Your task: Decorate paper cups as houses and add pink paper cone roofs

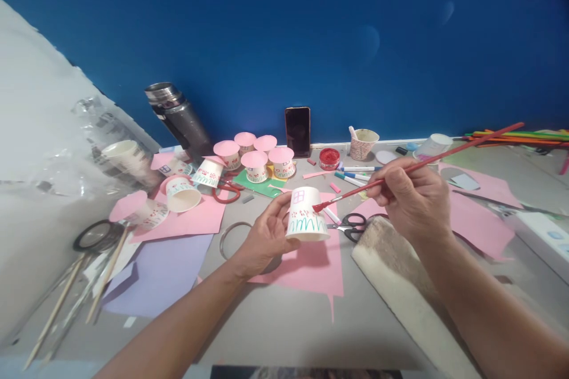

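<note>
My left hand is closed around the side of a white paper cup, turned rim down above the table. A purple window, small red marks and a green zigzag decorate its wall. Between the fingers of my right hand is a long red paintbrush. Its red-loaded bristles touch or nearly touch the cup's wall. Under the cup lies pink paper. Black-handled scissors rest just behind the cup, and an open pot of red paint stands farther back.
Several decorated cups with pink paper tops stand at the back left, near a leaning thermos. A phone is propped against the blue wall. Markers lie behind my right hand; a patterned cup stands beyond. Purple paper lies left.
</note>
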A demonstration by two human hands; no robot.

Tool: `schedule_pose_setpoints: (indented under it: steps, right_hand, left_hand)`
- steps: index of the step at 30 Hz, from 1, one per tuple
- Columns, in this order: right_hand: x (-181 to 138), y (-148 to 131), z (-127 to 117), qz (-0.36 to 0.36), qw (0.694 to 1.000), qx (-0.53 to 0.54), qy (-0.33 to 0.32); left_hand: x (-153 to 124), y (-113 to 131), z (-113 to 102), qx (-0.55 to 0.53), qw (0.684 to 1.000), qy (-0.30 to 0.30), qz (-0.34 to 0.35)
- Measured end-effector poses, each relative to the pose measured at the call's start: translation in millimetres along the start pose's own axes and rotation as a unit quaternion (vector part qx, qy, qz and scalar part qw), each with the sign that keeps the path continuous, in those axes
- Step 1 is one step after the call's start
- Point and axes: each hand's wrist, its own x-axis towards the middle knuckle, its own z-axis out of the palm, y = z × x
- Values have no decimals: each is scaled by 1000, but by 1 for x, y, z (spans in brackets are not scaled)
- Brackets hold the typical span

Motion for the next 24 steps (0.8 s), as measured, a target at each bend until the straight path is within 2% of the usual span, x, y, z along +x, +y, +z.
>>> schedule_pose_setpoints:
  steps: [6, 10, 13, 16, 20, 24]
  right_hand:
    - [-1, 0, 0, 4, 1000, -14, -17]
    - [5, 2, -1, 1, 999, 44, 22]
    - [5, 2, -1, -6, 999, 28, 29]
    - [-2, 3, 4, -8, 996, -73, -59]
    - [-15, 8, 15, -75, 948, -218, -219]
    - [-19, 16, 19, -144, 911, -278, -270]
  left_hand:
    - [1, 0, 0, -2, 1000, -3, -2]
    - [-1, 2, 1, -10, 1000, 5, -7]
    - [-2, 4, 2, -24, 999, 9, -23]
    - [-4, 4, 2, -32, 999, 11, -36]
    - [-6, 4, 2, -18, 999, 16, -38]
    - [-6, 4, 3, 13, 1000, -2, -18]
